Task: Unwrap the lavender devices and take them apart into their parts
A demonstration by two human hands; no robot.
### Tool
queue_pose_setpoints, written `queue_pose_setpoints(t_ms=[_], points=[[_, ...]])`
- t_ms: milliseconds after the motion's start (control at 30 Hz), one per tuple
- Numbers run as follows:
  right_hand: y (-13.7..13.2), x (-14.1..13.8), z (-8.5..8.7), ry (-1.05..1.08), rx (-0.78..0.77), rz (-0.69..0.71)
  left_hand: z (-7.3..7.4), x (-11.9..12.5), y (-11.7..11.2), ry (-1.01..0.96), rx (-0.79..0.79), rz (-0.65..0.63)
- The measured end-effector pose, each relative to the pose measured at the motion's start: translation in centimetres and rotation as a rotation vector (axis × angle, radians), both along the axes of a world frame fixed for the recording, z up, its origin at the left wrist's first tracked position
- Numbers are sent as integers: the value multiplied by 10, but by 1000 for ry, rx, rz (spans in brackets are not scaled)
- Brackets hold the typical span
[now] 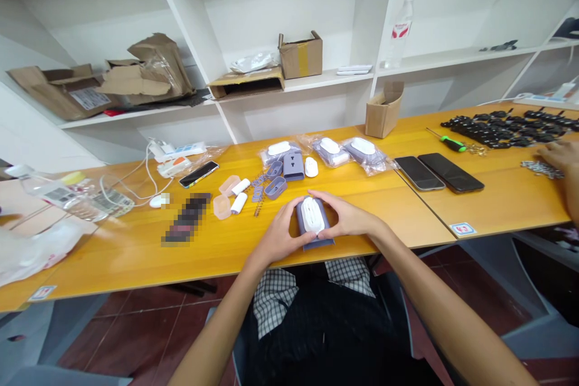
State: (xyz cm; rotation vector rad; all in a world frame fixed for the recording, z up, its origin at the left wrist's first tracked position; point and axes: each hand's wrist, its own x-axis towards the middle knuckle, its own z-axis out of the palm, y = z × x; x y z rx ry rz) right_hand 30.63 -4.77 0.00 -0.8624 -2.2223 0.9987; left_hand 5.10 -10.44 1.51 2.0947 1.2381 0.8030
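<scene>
Left hand (281, 232) and right hand (348, 217) clasp a case (329, 216) from both sides, apparently steadying the white piece (312, 215) atop it, at the table's (136, 253) near edge, likely for easy reach.

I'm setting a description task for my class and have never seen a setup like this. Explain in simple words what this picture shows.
There is no machine here, only a person working with bare hands. The single picture comes from a camera worn on the head, looking forward and down, so the arms enter from below. The left hand and right hand hold a grey-purple case between them, with a white oval piece on its upper face. On the wooden table beyond lie small springs, white cylinders and plastic-wrapped pieces. Further right are two dark phones and a green-and-black screwdriver. Another person's hand shows at the right edge.
</scene>
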Motion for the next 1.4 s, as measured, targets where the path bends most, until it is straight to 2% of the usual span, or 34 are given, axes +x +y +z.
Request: queue_pose_setpoints(t_ms=[167, 400, 800, 967, 1400], points=[[0, 0, 1, -4, 13, 12, -3, -1, 2, -11, 14, -16], [-1, 0, 3, -8, -9, 22, 2, 2, 0, 2, 8, -2], [-2, -1, 3, -12, 41, 26, 3, 2, 0, 11, 41, -22], [-5, -2, 4, 49, 2, 20, 5, 2, 0, 7, 39, -40], [-5, -2, 3, 88, 23, 10, 2, 1, 1, -16, 26, -32]])
